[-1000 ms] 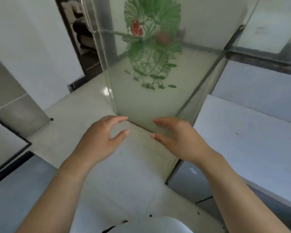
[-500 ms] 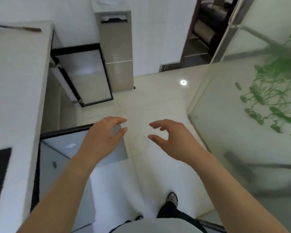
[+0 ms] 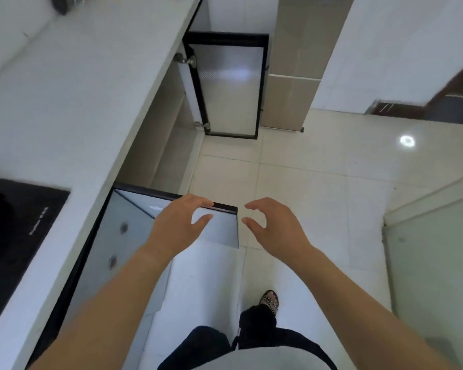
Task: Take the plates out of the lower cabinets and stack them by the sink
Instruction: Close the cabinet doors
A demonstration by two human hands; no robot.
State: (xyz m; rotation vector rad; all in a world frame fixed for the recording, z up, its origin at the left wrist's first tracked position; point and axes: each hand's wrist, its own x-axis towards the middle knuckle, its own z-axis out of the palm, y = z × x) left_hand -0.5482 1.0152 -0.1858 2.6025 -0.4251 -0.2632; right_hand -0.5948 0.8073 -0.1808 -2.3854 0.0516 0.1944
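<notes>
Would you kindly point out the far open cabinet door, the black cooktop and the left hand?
far open cabinet door (image 3: 229, 86), head view, middle of its frosted glass panel.
black cooktop (image 3: 14, 241), head view, its dark glass surface.
left hand (image 3: 175, 227), head view, back of the hand.

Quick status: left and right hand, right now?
Left hand: open, fingers loosely curled, holding nothing.
Right hand: open, fingers loosely curled, holding nothing.

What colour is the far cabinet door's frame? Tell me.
Black; the door frame shows best in the head view.
</notes>
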